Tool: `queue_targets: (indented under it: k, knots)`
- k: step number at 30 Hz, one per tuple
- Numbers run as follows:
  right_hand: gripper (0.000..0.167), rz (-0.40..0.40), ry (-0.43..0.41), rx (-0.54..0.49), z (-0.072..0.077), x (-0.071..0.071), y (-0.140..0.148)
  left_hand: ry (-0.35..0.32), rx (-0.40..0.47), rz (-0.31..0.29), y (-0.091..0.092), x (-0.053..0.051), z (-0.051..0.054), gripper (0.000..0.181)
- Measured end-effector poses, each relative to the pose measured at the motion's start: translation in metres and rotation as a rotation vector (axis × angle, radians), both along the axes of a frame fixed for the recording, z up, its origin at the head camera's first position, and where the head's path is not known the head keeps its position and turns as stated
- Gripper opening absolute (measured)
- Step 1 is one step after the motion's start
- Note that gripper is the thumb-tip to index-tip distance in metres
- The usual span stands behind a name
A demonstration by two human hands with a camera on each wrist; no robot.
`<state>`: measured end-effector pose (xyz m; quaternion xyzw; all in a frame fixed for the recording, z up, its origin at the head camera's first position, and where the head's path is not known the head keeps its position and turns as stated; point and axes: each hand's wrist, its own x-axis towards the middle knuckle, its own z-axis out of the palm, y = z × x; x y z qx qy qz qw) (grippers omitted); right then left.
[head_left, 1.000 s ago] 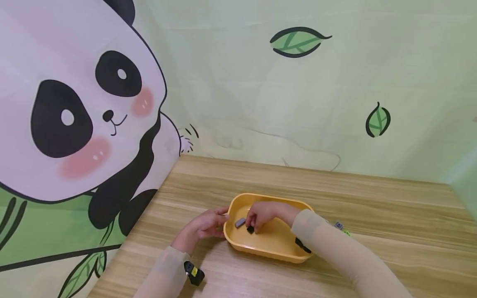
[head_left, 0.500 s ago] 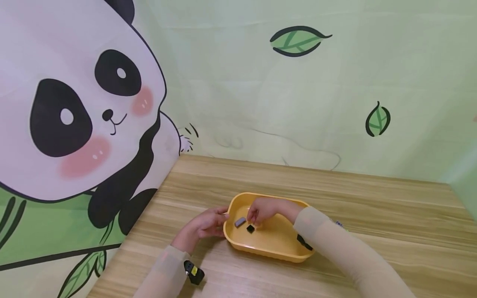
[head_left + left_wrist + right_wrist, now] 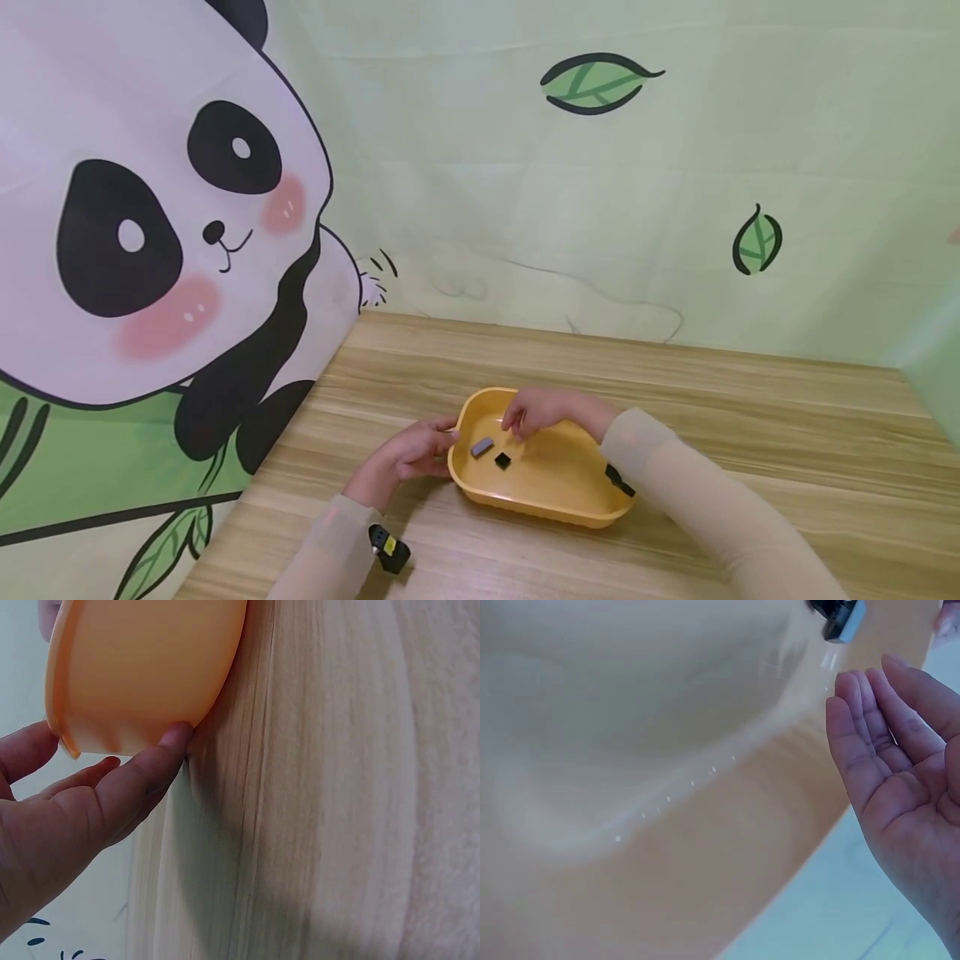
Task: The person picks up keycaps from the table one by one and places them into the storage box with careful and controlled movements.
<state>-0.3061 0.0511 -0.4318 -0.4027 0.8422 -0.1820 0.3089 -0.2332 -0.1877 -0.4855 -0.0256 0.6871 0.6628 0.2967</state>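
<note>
A yellow plastic basin [image 3: 555, 508] stands on the wooden table. My left hand [image 3: 422, 450] grips its left end. In the left wrist view, the thumb touches the rim and the other fingers press low on the outer wall. Inside the basin lie a grey oblong block [image 3: 482, 447] and, just right of it, a small black block [image 3: 502, 460]. Over the basin hovers my right hand [image 3: 542, 410], apart from both blocks. The right wrist view shows its fingers [image 3: 844, 739] loosely bent, with nothing between them and the thumb.
The wooden table [image 3: 750, 417] runs back to a pale green cloth wall [image 3: 465, 167] with printed leaves. A panda print [image 3: 187, 233] covers the left side. My right sleeve [image 3: 697, 492] crosses the table right of the basin and hides part of it.
My right hand has lifted off the black block and drawn back up and to the right. The black block stays in the basin. My left hand keeps its place at the basin's end.
</note>
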Motion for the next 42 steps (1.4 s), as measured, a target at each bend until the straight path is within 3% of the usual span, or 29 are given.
queue_targets:
  k: [8, 22, 42]
  knots:
    - [0.033, -0.010, 0.016, -0.068, 0.015, -0.003, 0.012, -0.002, 0.005, -0.005, -0.001, 0.000, 0.000, 0.058]
    - [0.035, -0.052, 0.083, -0.079, 0.050, 0.005, 0.032, -0.001, 0.008, 0.007, 0.000, 0.000, -0.001, 0.058]
    - [0.030, -0.197, 0.149, -0.223, 0.068, 0.020, 0.079, -0.010, 0.022, -0.020, -0.002, 0.000, 0.001, 0.060]
